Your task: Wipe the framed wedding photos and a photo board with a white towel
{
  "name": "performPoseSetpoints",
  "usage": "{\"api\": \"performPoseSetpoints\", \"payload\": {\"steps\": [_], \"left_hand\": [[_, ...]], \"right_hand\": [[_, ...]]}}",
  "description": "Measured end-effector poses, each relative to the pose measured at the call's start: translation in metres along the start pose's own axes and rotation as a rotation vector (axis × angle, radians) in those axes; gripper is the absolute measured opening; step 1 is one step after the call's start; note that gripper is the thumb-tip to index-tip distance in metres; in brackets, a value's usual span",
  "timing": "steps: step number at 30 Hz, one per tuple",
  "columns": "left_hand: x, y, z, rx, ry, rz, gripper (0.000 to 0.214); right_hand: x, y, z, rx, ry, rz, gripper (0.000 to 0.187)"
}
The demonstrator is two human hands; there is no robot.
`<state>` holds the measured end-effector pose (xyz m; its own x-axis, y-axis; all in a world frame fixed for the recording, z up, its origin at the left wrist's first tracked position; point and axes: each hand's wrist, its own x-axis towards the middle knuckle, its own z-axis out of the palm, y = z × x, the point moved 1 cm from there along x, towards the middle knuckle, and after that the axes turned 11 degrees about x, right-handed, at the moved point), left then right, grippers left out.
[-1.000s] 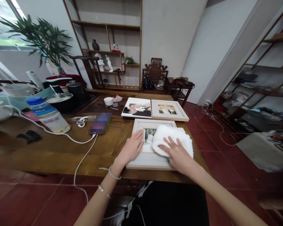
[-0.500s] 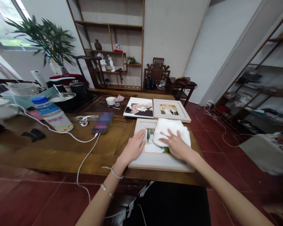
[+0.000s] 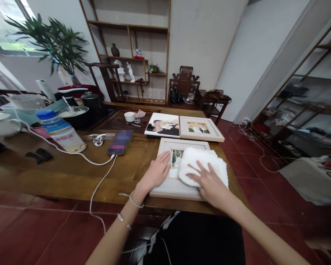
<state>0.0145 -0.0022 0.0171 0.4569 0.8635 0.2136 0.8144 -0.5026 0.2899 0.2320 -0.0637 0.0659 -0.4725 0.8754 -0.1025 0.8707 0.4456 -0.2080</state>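
Observation:
A light wooden picture frame [image 3: 165, 189] with a wide pale mat lies flat near the table's front edge. Part of its photo [image 3: 176, 162] shows, with greenery and a figure in white. My left hand [image 3: 156, 173] rests flat on the frame's left side, fingers stretched out and nothing in them. On the frame's right half a fluffy white cloth [image 3: 217, 165] is spread, hiding the rest of the photo. My right hand [image 3: 212, 184] presses down on this cloth with its fingers spread apart.
Behind lie a second framed photo [image 3: 217, 134] and a white-edged photo panel [image 3: 165, 125]. Leftward are a phone [image 3: 120, 142] on a white charging cable [image 3: 95, 191], a blue-capped bottle [image 3: 62, 132], a dark pot [image 3: 91, 105] and a small white bowl [image 3: 129, 116].
My right hand and the white cloth have slid toward me and slightly right across the frame, uncovering its upper edge and covering the lower right. My left hand stays put.

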Motion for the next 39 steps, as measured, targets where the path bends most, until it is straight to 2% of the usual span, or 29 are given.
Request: {"api": "performPoseSetpoints", "payload": {"steps": [4,7,9,13,17,20,23,26,30,34,37,39], "left_hand": [[-0.001,0.000,-0.003,-0.019,-0.016,-0.001,0.050],[0.000,-0.002,-0.001,-0.039,0.002,0.001,0.048],[0.000,-0.004,0.002,-0.045,0.016,0.004,0.047],[0.001,-0.006,0.006,-0.036,0.010,-0.009,0.048],[0.001,-0.003,0.004,-0.027,-0.008,-0.030,0.048],[0.001,0.000,0.001,-0.027,-0.013,-0.037,0.048],[0.001,-0.001,0.001,-0.028,-0.005,-0.019,0.047],[0.002,-0.003,0.004,-0.030,0.010,-0.004,0.048],[0.002,-0.006,0.005,-0.037,0.023,0.016,0.048],[0.002,-0.006,0.004,-0.044,0.015,0.018,0.047],[0.002,-0.006,0.003,-0.041,0.009,0.012,0.048],[0.002,-0.007,0.004,-0.036,0.008,0.009,0.048]], "right_hand": [[0.045,0.046,-0.007,-0.118,0.178,0.092,0.073],[0.069,0.063,-0.016,-0.137,0.194,0.093,0.072],[0.074,0.064,-0.018,-0.139,0.178,0.072,0.072],[0.051,0.037,-0.010,-0.128,0.109,0.019,0.072],[-0.001,-0.009,-0.008,-0.037,-0.081,-0.014,0.072],[-0.034,-0.039,-0.014,0.067,-0.169,-0.042,0.073],[-0.043,-0.053,-0.015,0.162,-0.182,-0.117,0.073],[-0.025,-0.043,-0.008,0.161,-0.104,-0.122,0.073],[0.020,-0.001,0.000,0.024,0.034,-0.046,0.074],[0.062,0.036,-0.006,-0.083,0.130,-0.003,0.076],[0.075,0.041,-0.008,-0.084,0.128,-0.009,0.075],[0.071,0.034,-0.008,-0.080,0.107,-0.022,0.074]]}}
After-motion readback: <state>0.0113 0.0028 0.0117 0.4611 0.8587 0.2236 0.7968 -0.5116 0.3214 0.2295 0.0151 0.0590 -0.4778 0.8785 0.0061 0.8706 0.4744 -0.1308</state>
